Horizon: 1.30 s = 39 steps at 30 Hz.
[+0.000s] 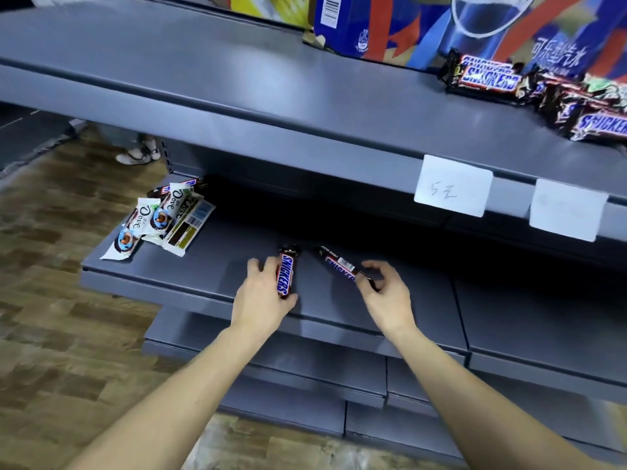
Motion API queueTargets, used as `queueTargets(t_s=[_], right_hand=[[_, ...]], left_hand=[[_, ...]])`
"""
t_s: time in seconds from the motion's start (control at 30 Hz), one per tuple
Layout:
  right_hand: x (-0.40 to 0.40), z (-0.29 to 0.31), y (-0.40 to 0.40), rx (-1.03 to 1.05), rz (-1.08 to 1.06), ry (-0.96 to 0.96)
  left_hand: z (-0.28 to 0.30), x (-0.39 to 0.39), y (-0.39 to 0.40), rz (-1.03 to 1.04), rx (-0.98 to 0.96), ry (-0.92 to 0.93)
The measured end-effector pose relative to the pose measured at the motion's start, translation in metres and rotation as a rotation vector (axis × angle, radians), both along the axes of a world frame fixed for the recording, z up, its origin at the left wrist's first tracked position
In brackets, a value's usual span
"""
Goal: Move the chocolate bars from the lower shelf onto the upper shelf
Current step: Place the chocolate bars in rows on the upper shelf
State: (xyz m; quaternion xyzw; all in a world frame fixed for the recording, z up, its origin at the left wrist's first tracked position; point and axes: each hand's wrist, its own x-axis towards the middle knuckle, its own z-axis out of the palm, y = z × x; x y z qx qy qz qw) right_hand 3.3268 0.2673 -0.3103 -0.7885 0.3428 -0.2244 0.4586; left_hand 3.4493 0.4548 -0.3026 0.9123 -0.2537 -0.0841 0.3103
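Two bare forearms reach forward from the bottom edge of the view, over the stepped grey metal fronts of the lowest shelves and a strip of wood-patterned floor [51, 300] on the left. The left hand [263, 296] is curled around a Snickers bar [286, 273], gripping it along its length so the bar points away from the camera, its far end on or just over the lower shelf [210, 266]. Just beside it to the right, the right hand [385, 293] pinches the near end of a second Snickers bar [339, 266] between thumb and fingertips; this bar lies tilted, its far end angled to the left, and whether it rests on the shelf or is lifted cannot be told. Farther back at the left end of the same lower shelf sits a loose heap of white Dove bars [159, 218], overlapping one another, with one more dark wrapper partly tucked behind them. Above, on the front edge of the upper shelf [237, 96], two white price tags [453, 186] hang side by side at the right. On that upper shelf, at the far right, a pile of Snickers bars [543, 93] lies, near a large blue and red printed carton [424, 25] standing behind it. At the far left, beyond the shelving, someone's feet in pale shoes [137, 154] stand on the floor.
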Motion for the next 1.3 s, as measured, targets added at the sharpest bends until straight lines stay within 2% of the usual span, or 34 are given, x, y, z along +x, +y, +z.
queueTargets(t_s=[0.07,0.17,0.27,0.37,0.47,0.57,0.83,1.0,1.3], right_hand=[[-0.003,-0.001,-0.007,0.029,-0.008,-0.005],[-0.009,-0.002,-0.014,0.075,-0.019,0.020],[-0.015,-0.001,-0.021,0.046,-0.015,0.069],[-0.019,0.001,-0.023,0.026,-0.013,0.095],[-0.021,0.002,-0.023,0.027,0.002,0.096],[-0.020,-0.001,-0.025,-0.139,0.042,0.167],[-0.020,0.002,-0.015,-0.486,-0.057,0.363],[-0.030,0.012,-0.009,-0.373,-0.099,0.264],[-0.082,0.054,-0.001,-0.286,0.008,0.116]], left_hand=[[-0.001,-0.005,-0.008,-0.048,0.015,0.056],[-0.005,-0.012,-0.019,-0.144,-0.079,0.157],[-0.005,-0.008,-0.021,-0.202,-0.061,-0.017],[-0.008,0.004,-0.018,-0.261,0.134,-0.180],[-0.008,0.012,-0.018,-0.335,0.242,-0.232],[-0.001,0.012,-0.018,-0.311,0.258,-0.261],[0.002,0.006,-0.009,-0.415,0.218,-0.266],[0.010,-0.011,0.000,-0.517,0.099,-0.339],[0.043,-0.068,0.005,-0.636,0.005,-0.407]])
